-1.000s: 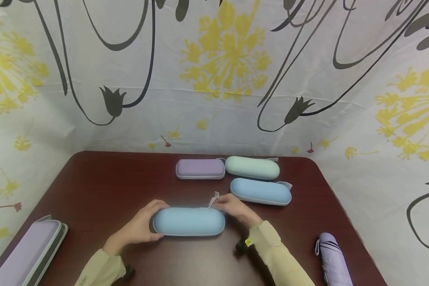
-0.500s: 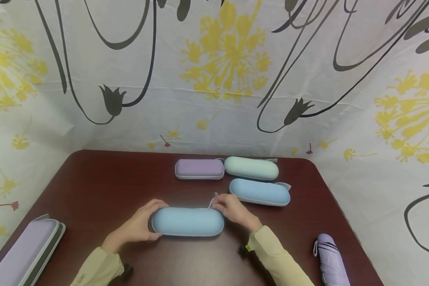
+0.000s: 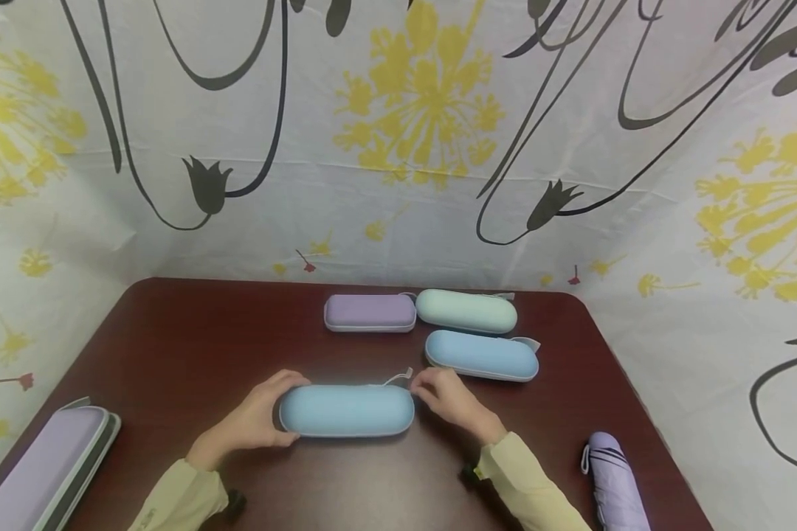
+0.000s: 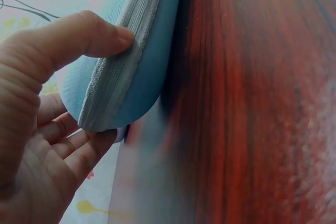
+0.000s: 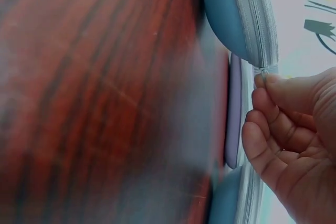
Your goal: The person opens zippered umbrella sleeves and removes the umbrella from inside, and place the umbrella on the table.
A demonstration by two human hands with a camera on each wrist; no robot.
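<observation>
On the dark red table [image 3: 206,332], just in front of the person, lies a light-blue case [image 3: 347,411], and I take it as my landmark. Its left end is held by the left hand [image 3: 262,413], thumb on the near side, fingers on the far side. At its right end the right hand [image 3: 454,402] makes a narrow grip: thumb and forefinger pinch the small zip pull [image 5: 264,73].

The work seems to concern the zip [image 4: 123,66]. At both ends of the case its edges look joined, and nothing of the inside can be seen. So, in my judgement, the zipping is either almost finished or the unzipping hardly begun; I cannot tell which.

Behind the light-blue case rest a small purple case [image 3: 370,313] and, more to the right, a green case [image 3: 466,310]; behind and to the right is a second blue case [image 3: 482,355]. Well apart to its left lies a long purple case [image 3: 46,461], and to its right a folded umbrella [image 3: 614,479]. None of these is held, and whether they await any work, I cannot say.
</observation>
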